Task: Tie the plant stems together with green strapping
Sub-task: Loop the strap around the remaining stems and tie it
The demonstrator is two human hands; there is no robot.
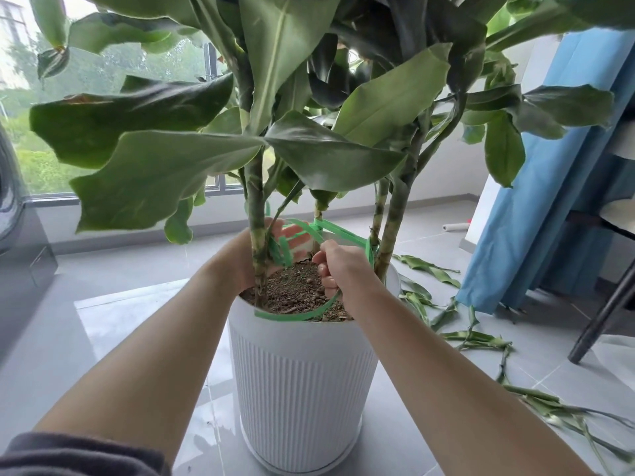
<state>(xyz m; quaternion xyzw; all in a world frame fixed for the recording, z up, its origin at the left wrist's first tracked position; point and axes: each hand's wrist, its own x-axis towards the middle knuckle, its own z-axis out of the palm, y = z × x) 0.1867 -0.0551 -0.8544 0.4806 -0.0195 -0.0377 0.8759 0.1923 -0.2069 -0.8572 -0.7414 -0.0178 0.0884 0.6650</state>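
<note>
Green strapping [343, 231] runs above the white ribbed pot [302, 372], stretched between the plant's stems. It wraps the pair of stems [391, 228] at the pot's right side, crosses over the soil [292, 286] with a knot-like fold near the pot's far rim, and reaches the left hand [245, 255]. That hand sits behind the thick stem [256, 218] at the pot's left side, fingers curled with short folds of strapping held against them; the stem hides part of the grip. The right hand [342, 269] hovers over the right half of the pot as a closed fist, fingers wrapped around the strapping. From under it a loose tail curves down and lies along the pot's near rim. Broad leaves spread above the pot. Cut leaves [474, 338] lie scattered on the grey tiled floor right of the pot, near a blue curtain [549, 166]. Behind the pot is a window [103, 80].
</note>
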